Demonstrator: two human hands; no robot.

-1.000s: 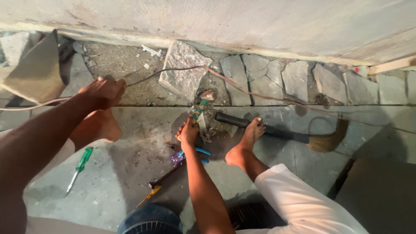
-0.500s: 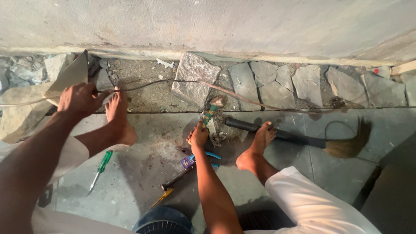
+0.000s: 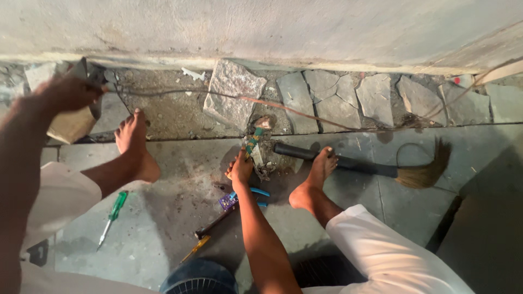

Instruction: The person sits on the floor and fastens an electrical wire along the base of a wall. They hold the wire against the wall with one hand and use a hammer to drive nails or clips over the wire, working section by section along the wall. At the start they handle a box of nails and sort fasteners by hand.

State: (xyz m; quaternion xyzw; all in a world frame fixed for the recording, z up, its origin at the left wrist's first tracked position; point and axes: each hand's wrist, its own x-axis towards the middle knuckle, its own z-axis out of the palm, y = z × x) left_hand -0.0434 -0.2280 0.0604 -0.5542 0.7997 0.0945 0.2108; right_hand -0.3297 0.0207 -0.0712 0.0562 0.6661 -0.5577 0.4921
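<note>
My left hand (image 3: 65,93) is raised at the far left, closed around the end of a thin dark cable (image 3: 180,93). The cable runs right across the rubble strip below the wall. Just under that hand is a tan flat slab (image 3: 68,126). My right hand (image 3: 240,169) rests on the floor at the centre, gripping the base of a small fitting wrapped in green tape (image 3: 253,142). My bare feet (image 3: 136,144) sit on either side of the fitting.
Blue-handled pliers (image 3: 255,193), a small purple circuit board (image 3: 227,201), a yellow-handled tool (image 3: 202,242) and a green screwdriver (image 3: 113,210) lie on the concrete. A black-handled broom (image 3: 381,170) lies to the right. Broken stones (image 3: 234,95) line the wall. A blue round object (image 3: 199,279) is below.
My left hand has moved left, away from my left foot, drawing the cable with it. My right hand stays on the fitting.
</note>
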